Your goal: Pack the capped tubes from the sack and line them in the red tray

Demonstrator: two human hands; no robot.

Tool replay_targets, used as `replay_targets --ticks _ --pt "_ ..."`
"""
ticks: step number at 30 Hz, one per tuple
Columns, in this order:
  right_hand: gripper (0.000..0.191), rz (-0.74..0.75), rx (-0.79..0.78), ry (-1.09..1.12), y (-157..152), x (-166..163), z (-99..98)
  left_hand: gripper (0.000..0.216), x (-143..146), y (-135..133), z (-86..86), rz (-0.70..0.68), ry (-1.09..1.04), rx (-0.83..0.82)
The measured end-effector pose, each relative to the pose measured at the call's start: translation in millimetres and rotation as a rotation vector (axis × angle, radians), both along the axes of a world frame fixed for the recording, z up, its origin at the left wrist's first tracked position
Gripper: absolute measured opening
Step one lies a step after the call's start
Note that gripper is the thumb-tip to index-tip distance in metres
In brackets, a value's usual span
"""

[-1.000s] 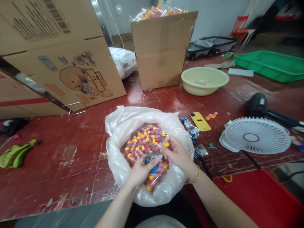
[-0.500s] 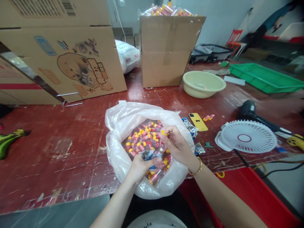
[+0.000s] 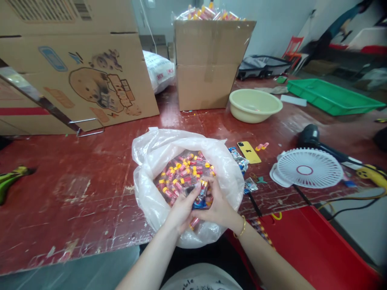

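A clear plastic bag [image 3: 151,161] stands open at the near edge of the red table, filled with several small wrapped candies [image 3: 178,177] with red bodies and yellow caps. Both my hands are inside its mouth, pressed together. My left hand [image 3: 181,207] is closed on a small blue and red packet [image 3: 200,199]. My right hand [image 3: 216,203] is curled against the same packet from the right, with a gold bangle on its wrist.
Large cardboard boxes [image 3: 90,72] stand at the back left and a candy-filled box [image 3: 208,60] at the back centre. A cream basin [image 3: 255,105], green tray [image 3: 329,96], yellow phone [image 3: 248,151], white fan [image 3: 305,168], black hair dryer [image 3: 311,136] and loose packets [image 3: 242,161] lie right.
My right hand came down from the candy it was lifting and closed in against my left hand on the blue packet. The view shifted slightly.
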State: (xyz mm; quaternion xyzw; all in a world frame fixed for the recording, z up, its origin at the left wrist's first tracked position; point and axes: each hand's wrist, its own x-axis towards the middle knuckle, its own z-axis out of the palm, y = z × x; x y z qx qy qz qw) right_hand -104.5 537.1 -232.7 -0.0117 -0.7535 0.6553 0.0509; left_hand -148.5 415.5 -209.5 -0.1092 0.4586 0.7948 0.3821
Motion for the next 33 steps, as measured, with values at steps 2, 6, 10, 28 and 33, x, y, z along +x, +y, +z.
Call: replay_targets --ticks 2,6,10,28,33 --pt "0.066 -0.06 0.069 0.047 -2 3 -1.1 0.034 1 0 -2.4 -0.058 -0.011 -0.005" --pt "0.065 -0.066 0.113 0.08 0 4 -2.5 0.044 4 -4 -9.7 -0.067 0.052 -0.043" --pt "0.067 -0.066 0.086 0.07 0 7 -5.5 0.051 6 -4 -11.4 -0.104 0.063 -0.037" --pt "0.028 -0.515 -0.339 0.067 86 49 0.7 0.033 7 19 -6.4 -0.114 0.025 -0.185" --pt "0.032 -1.163 -0.035 -0.242 187 188 -54.6 0.035 1 25 0.9 -0.082 0.197 -0.261"
